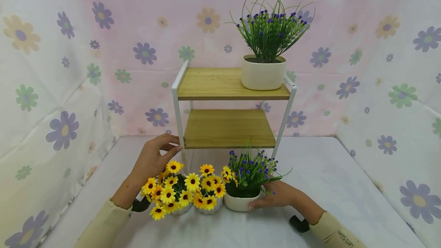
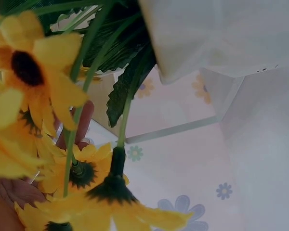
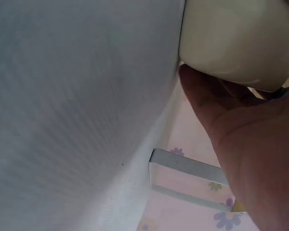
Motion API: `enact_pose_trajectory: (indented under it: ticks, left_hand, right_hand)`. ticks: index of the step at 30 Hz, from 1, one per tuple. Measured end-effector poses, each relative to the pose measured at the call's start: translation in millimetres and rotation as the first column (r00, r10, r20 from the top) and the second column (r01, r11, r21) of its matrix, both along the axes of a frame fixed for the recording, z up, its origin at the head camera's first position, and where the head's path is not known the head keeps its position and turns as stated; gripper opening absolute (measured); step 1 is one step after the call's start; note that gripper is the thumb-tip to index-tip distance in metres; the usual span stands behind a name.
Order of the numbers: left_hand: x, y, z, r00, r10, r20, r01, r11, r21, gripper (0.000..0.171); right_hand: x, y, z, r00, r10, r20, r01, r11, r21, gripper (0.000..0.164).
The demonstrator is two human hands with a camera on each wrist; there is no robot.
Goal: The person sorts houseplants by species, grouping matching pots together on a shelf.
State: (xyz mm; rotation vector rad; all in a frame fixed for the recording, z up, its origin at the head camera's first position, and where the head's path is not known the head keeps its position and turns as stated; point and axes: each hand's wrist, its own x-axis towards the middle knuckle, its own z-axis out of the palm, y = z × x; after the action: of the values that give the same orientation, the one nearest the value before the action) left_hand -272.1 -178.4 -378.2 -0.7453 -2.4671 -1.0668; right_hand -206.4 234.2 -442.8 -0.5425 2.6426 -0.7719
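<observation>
A small two-tier shelf (image 1: 225,123) with wooden boards and a white metal frame stands in the middle. My left hand (image 1: 156,158) is at its left front leg (image 1: 178,125), thumb and fingertips pinching it at the lower board's height. In the left wrist view, yellow flowers (image 2: 106,207) largely cover that hand. My right hand (image 1: 277,194) grips a cream oval pot (image 1: 239,203) of purple flowers (image 1: 253,167), with the thumb on its front and the other fingers behind. In the right wrist view the pot (image 3: 241,43) rests against my fingers, close over the white tabletop.
Two white pots (image 1: 208,210) of yellow sunflowers (image 1: 169,194) stand left of the gripped pot, before the shelf. Another cream pot (image 1: 263,74) with purple flowers sits on the upper board's right end. Flower-patterned cloth (image 1: 138,22) encloses the back and sides.
</observation>
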Motion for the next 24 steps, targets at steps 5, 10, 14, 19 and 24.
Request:
enact_pose_trajectory:
  ticks: [5,10,14,19,24]
  left_hand:
    - [-0.3,0.3,-0.3,1.0,-0.002,-0.013,0.002,1.0,-0.001,0.017]
    - [0.0,-0.3,-0.4,1.0,-0.001,-0.003,0.001,1.0,-0.002,0.017]
    - [0.4,-0.8,-0.6,1.0,0.003,0.008,-0.003,1.0,-0.001,0.018]
    - [0.7,-0.7,-0.8,1.0,0.008,0.016,-0.008,1.0,-0.002,0.018]
    - [-0.3,-0.4,-0.7,1.0,0.003,0.002,-0.003,1.0,-0.002,0.018]
  right_hand:
    - [-2.0,-0.7,-2.6,0.999,0.025,-0.046,-0.028,0.998,-0.063,0.112]
    - [0.6,-3.3,0.3,1.0,-0.002,-0.028,0.0,0.998,-0.058,0.108]
    - [3.0,-5.0,3.4,1.0,-0.011,-0.012,0.011,0.999,-0.04,0.104]
    - [3.3,-3.6,4.0,1.0,0.003,-0.029,-0.004,0.999,-0.048,0.103]
    - [1.3,-0.2,4.0,0.998,0.002,-0.064,-0.006,0.998,-0.063,0.103]
